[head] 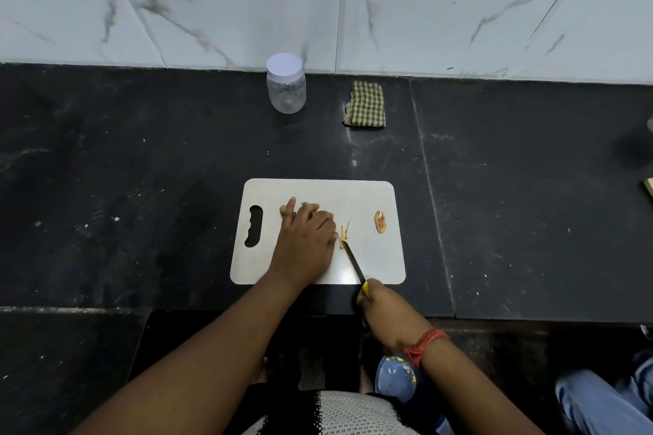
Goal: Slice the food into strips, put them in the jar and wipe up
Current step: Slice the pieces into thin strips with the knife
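Note:
A white cutting board lies on the black counter. My left hand presses a brown piece of food onto the board's left half, mostly covering it. My right hand grips the yellow handle of a knife; its blade tip rests beside thin cut strips just right of my left fingers. A separate brown slice lies near the board's right edge. A clear plastic jar with a white lid on stands at the back by the wall. A folded checked cloth lies to its right.
The marble-tiled wall rises behind the counter. The counter's front edge runs just below the board. A person's leg in blue cloth shows at bottom right. An object pokes in at the right edge.

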### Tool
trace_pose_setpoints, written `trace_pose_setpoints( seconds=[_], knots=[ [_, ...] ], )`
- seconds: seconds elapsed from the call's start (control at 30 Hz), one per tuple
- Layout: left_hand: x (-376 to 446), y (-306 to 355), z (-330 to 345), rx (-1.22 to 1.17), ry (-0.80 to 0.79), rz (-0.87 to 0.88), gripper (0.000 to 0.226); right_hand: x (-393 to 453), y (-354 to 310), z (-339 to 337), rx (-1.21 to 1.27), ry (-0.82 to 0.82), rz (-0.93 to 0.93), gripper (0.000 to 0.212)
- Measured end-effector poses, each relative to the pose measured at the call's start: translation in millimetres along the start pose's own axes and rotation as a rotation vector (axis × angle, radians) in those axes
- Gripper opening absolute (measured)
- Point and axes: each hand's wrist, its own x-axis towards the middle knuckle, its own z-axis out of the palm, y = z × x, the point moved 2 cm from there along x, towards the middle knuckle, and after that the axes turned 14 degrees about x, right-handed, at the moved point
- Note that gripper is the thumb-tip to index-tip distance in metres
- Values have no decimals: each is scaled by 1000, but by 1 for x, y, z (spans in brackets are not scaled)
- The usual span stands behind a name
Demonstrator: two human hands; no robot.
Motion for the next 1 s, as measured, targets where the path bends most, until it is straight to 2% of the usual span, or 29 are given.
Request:
trace_pose_setpoints(
  seconds=[0.1, 0.37, 0.77, 0.83, 1.0],
  knots=[
    [-4, -11, 1, 0, 16, -17, 18, -1, 1, 1, 27, 3, 1, 12],
    [-10, -2, 2, -18, 115, 96, 22, 2, -1, -1, -41, 5, -43, 12],
    [-18, -5, 9, 49, 114, 185, 33, 9, -19, -5, -108, -6, 21, 8],
    [-18, -4, 8, 64, 108, 192, 33, 10, -22, -4, -122, -35, 82, 15],
    [-14, 0, 6, 54, 97, 174, 27, 11, -31, -6, -217, -35, 61, 13]
  ],
)
